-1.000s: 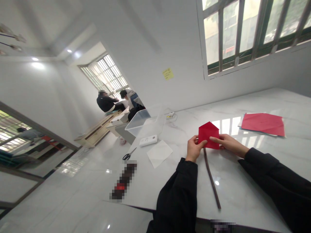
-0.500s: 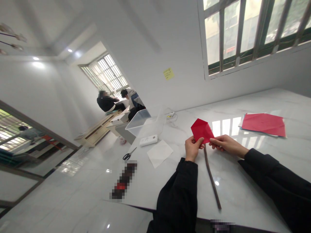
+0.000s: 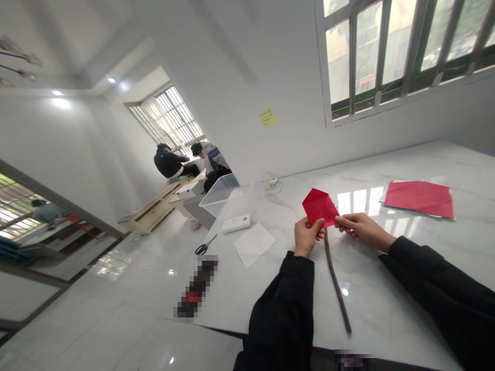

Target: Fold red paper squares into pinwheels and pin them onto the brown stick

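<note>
A person's bare left hand [image 3: 308,237] and right hand [image 3: 361,230] gripped a folded red paper square [image 3: 320,207], fingers [image 3: 344,219] closed on its lower corners, holding it over a white marble table [image 3: 270,288], just beside a thin brown stick [image 3: 336,281], with flat red paper sheets [image 3: 419,199] nearby.

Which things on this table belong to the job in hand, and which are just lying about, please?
In use: folded red paper, held by left hand and right hand.
Lying about: brown stick, red paper stack, scissors, white sheet, white box, clear plastic tub.
</note>
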The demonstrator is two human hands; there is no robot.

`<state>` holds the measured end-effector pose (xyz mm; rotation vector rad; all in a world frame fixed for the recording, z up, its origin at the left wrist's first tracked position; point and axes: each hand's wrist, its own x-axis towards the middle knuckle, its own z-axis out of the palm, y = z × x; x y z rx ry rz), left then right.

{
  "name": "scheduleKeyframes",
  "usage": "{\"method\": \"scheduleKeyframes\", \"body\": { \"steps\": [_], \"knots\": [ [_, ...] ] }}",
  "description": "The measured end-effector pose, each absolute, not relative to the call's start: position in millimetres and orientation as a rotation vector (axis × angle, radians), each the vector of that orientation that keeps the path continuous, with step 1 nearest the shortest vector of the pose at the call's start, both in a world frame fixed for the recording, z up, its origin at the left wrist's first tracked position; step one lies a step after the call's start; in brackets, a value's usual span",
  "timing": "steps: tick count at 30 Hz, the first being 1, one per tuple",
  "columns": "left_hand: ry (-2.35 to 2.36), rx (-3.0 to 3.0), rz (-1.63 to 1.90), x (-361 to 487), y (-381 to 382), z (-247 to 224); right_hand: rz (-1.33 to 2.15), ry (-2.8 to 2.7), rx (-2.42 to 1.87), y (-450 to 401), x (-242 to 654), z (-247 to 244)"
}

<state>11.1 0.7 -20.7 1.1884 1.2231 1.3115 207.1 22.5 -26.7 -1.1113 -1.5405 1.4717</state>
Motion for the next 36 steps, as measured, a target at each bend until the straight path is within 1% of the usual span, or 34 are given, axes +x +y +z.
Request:
{"method": "scheduleKeyframes", "body": {
  "steps": [7, 14, 16, 20, 24, 36],
  "knots": [
    [1.229, 1.211, 1.257, 11.1, -2.4, -16.8, 1.457, -1.571, -1.094, 22.6, 209.3, -25.4],
    [1.207, 1.284, 1.090, 14.8, -7.0, -18.0, 1.493, -1.554, -1.041, 17.1, 206.7, -21.2],
    [1.193, 1.299, 1.135, 13.9, -4.9, -18.3, 1.505, -1.562, -1.049, 17.9, 206.9, -22.1],
    [1.150, 1.289, 1.353, 8.2, 2.5, -15.6, 1.556, -1.656, -1.041, 20.7, 207.0, -24.7],
    [1.088, 1.284, 1.454, 3.0, 6.7, -10.9, 1.622, -1.765, -0.990, 20.8, 205.8, -24.3],
    [1.062, 1.366, 1.289, 0.2, -0.1, 1.2, 1.590, -1.784, -1.005, 20.6, 204.8, -21.2]
  ]
}}
